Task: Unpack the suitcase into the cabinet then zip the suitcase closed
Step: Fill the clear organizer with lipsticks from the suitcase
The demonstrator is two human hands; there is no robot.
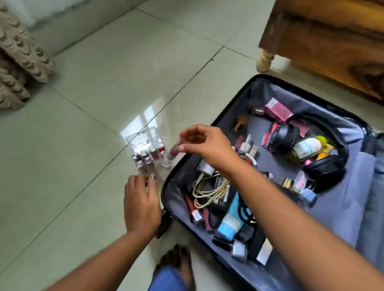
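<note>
Beside the open suitcase [266, 208], right hand [205, 146] fingers pinching a small tube [174, 149], left hand [140, 202] fingers relaxed, outstretched.

There is 1 open suitcase [362, 182] on the floor and 1 clear organiser [146, 155] beside it, holding several small bottles too blurred to count exactly. There are 2 hands: the left hand [141, 204] and the right hand [206, 144], which pinches 1 small tube [174, 149]. Inside the case lie 1 pair of black headphones [324, 168], 1 light blue tube [231, 218], 1 coil of pale cable [208, 192], 1 pink box [277, 109] and 1 white charger plug [206, 169]. The many small cosmetics around them cannot be counted reliably. There is 1 bare foot [178, 264].
</note>
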